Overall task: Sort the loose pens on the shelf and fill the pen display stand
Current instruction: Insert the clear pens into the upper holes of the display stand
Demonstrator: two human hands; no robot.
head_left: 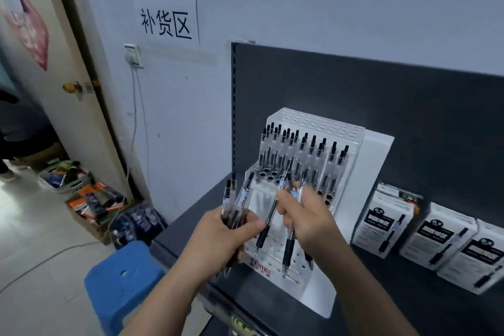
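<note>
A white stepped pen display stand (351,172) sits on the dark shelf (409,303). Its middle rows hold several clear pens with black caps (305,150); the top rows and some lower holes show no pens. My left hand (221,234) grips a bunch of clear black-ink pens (237,199) in front of the stand's left side. My right hand (308,215) holds a few more pens (270,215), tips pointing down over the stand's front tier.
Three white pen boxes (381,224) stand in a row on the shelf to the right of the stand. A blue plastic stool (122,281) is below left. Baskets and boxes of goods (90,199) lie on the floor by the wall.
</note>
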